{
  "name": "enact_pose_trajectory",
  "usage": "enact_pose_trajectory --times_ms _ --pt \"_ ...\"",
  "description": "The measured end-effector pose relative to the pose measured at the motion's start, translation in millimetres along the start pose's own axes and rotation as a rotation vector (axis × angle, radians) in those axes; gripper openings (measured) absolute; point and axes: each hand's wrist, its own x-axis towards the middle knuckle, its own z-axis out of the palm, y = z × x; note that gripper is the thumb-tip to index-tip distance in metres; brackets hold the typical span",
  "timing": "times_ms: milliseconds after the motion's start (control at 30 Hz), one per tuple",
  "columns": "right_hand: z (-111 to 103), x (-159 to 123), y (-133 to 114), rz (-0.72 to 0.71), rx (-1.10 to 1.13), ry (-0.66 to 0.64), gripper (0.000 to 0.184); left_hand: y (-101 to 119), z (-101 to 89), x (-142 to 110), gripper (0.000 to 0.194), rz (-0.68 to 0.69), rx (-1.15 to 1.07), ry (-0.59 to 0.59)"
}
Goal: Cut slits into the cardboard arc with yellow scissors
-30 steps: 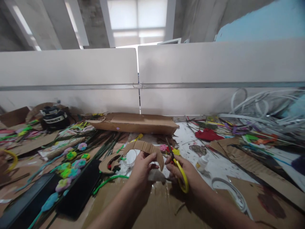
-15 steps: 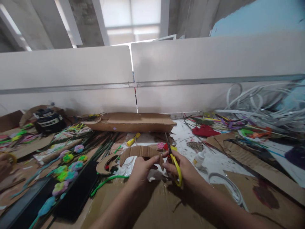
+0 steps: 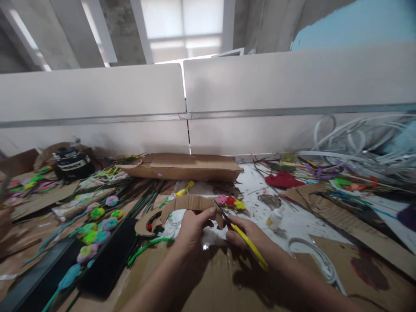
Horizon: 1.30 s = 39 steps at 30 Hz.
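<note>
Head view, working outward from what we hold:

1. We hold a curved corrugated cardboard strip (image 3: 191,203) in front of us, above the table's middle. Its long axis arcs left to right, and its right end drops down between our hands.
2. Our left hand (image 3: 193,232) is the nearer to the strip's middle, its fingers closed on the underside of the curve.
3. Our right hand (image 3: 248,238) is clenched around yellow-handled scissors (image 3: 250,245), with the handles running down to the right. The blades angle up and left, their tips just past the strip's right end.
4. Crumpled white tissue (image 3: 212,238) lies beneath our hands. We cannot tell whether either hand grips it.
5. Just left of the strip sits a C-shaped cardboard cut-out (image 3: 143,226), with a green pipe cleaner (image 3: 149,245) below it.
6. Farther out are a white glue bottle (image 3: 275,218) to the right, pom-pom flowers (image 3: 97,212) to the left, and a long cardboard box (image 3: 185,169) ahead. None stands between our hands.
</note>
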Motion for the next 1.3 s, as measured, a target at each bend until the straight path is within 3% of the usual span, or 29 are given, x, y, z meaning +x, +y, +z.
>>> enact_pose_trajectory --times_ms 167,400,700,1000,1300 --pt "-1 -1 0 0.042 0.069 -0.004 0.068 0 1.1 -1 0.027 -0.012 0.051 0.014" --pt "0 -5 3 0.056 -0.024 0.077 0.055 -6 0.0 -1 0.023 -0.025 0.018 -0.024" --pt "4 -6 3 0.071 0.06 0.095 0.053 -14 -3.0 3 0.023 -0.012 -0.003 -0.01" --pt "32 -20 -4 0.335 0.308 0.266 0.044 -13 -2.2 6 0.021 -0.015 0.007 0.012" --pt "30 -18 -5 0.382 0.254 0.271 0.054 -19 1.4 0 0.027 -0.041 -0.04 -0.031"
